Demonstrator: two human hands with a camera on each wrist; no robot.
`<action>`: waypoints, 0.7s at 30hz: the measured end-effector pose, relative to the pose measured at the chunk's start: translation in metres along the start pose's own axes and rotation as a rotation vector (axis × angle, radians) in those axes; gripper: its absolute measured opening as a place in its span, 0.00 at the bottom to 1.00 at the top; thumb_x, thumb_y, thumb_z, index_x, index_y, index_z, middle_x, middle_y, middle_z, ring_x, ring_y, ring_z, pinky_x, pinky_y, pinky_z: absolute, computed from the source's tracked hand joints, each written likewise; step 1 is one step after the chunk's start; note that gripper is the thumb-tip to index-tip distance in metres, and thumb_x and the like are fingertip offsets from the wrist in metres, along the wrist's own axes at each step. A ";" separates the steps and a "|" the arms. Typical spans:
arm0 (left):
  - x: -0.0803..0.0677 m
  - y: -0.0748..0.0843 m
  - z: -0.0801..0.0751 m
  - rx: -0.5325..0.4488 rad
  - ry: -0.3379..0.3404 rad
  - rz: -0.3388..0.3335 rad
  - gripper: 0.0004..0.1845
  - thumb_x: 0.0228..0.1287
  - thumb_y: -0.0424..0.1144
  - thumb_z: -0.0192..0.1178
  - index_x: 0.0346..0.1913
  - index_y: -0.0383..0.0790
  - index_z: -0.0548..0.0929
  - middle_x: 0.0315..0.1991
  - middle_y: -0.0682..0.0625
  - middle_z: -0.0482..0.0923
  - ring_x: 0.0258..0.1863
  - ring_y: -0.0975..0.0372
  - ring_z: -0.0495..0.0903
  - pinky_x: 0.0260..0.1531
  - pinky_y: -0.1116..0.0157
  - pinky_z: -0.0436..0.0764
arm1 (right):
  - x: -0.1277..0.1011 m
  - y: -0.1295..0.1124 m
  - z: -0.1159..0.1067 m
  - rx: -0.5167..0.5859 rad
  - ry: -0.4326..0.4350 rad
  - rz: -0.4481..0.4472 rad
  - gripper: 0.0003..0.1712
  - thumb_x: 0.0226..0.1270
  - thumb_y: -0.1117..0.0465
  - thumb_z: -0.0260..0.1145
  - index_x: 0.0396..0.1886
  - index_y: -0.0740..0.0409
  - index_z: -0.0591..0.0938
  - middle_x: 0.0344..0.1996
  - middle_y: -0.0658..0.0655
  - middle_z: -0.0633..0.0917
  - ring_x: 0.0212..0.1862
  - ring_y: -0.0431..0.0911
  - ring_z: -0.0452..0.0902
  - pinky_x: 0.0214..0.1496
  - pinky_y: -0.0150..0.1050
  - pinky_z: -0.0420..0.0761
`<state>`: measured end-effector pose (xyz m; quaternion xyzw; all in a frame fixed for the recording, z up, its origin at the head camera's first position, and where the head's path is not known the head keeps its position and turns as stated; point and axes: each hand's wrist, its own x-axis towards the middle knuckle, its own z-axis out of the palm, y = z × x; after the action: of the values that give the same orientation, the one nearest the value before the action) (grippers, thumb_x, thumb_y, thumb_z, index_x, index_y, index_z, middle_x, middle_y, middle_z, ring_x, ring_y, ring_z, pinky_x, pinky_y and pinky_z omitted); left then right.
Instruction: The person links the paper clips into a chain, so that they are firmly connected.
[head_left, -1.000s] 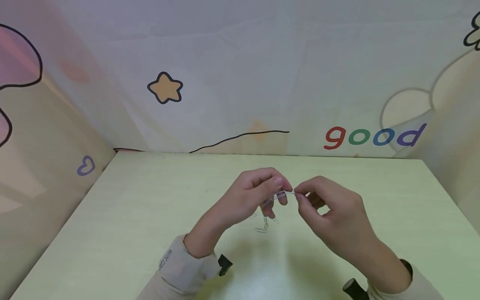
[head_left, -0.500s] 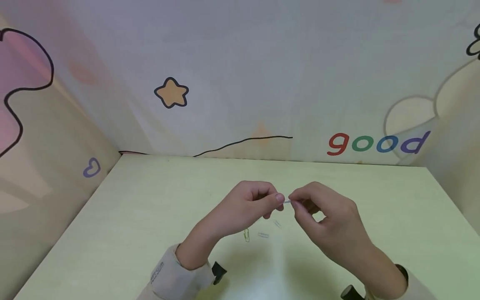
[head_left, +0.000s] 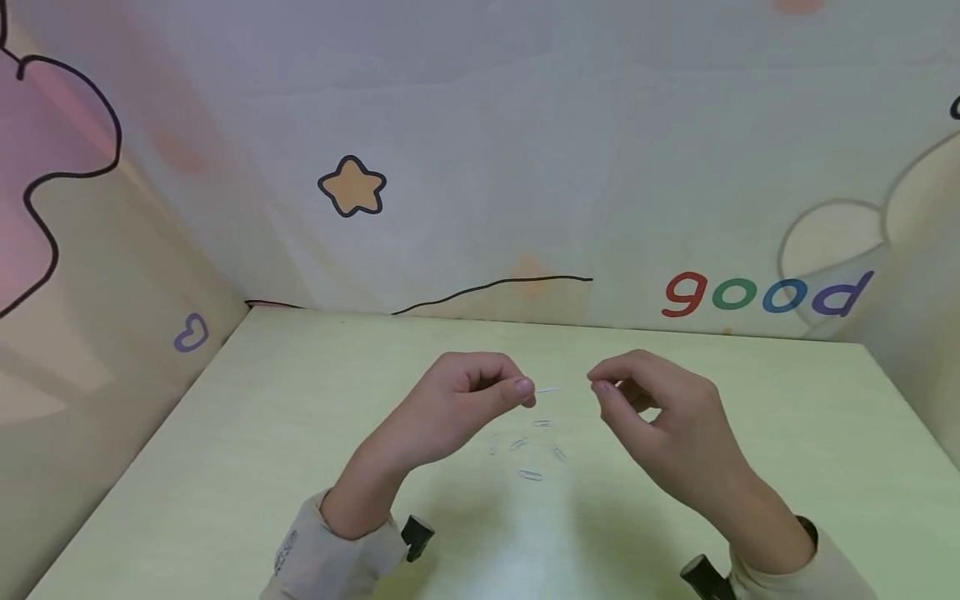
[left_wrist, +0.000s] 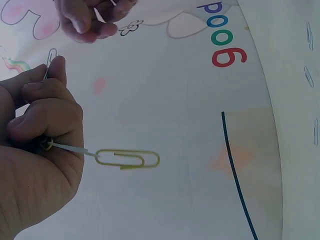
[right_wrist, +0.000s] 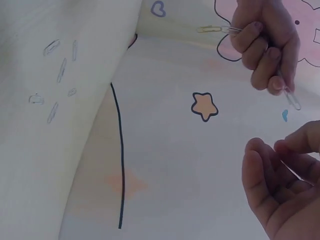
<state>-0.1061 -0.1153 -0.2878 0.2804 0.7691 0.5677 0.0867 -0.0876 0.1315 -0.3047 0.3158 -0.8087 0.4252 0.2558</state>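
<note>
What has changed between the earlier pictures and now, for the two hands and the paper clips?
The hands have moved apart. Earlier both pinched the joined paper clips between them; now the right hand has let go and its fingertips seem to hold nothing. The left hand has moved left and still pinches a clip, with another end showing above its fingers. As before, loose clips lie on the table.

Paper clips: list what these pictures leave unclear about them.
- Head view: the loose paper clips on the table are too small and pale to count.
- Left wrist view: the left hand hides how its yellow clip joins the white wire.
- Right wrist view: the right hand is cut off by the edge; any clip it holds is unclear.
</note>
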 end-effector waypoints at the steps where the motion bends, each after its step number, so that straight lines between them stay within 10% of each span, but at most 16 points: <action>1: 0.000 0.000 0.000 -0.001 0.003 0.002 0.09 0.75 0.38 0.59 0.38 0.39 0.87 0.26 0.51 0.74 0.29 0.61 0.68 0.34 0.62 0.70 | 0.000 0.003 0.001 -0.010 -0.035 0.055 0.12 0.62 0.75 0.67 0.39 0.54 0.86 0.30 0.43 0.83 0.25 0.36 0.79 0.29 0.30 0.79; 13: -0.001 -0.003 -0.008 -0.019 0.021 0.033 0.09 0.74 0.36 0.59 0.37 0.37 0.86 0.27 0.50 0.77 0.30 0.60 0.67 0.34 0.63 0.69 | 0.004 0.068 0.029 -0.096 -0.578 0.479 0.16 0.71 0.63 0.65 0.56 0.62 0.82 0.51 0.59 0.83 0.43 0.49 0.81 0.45 0.46 0.81; 21: -0.001 -0.004 -0.011 -0.025 0.011 0.036 0.10 0.74 0.36 0.59 0.38 0.35 0.87 0.30 0.51 0.81 0.33 0.59 0.71 0.37 0.62 0.72 | -0.004 0.096 0.047 -0.197 -0.648 0.535 0.22 0.67 0.65 0.68 0.60 0.62 0.80 0.52 0.66 0.79 0.51 0.58 0.76 0.54 0.56 0.77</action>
<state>-0.1111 -0.1254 -0.2879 0.2901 0.7571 0.5804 0.0759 -0.1618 0.1352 -0.3823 0.1860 -0.9374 0.2763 -0.1016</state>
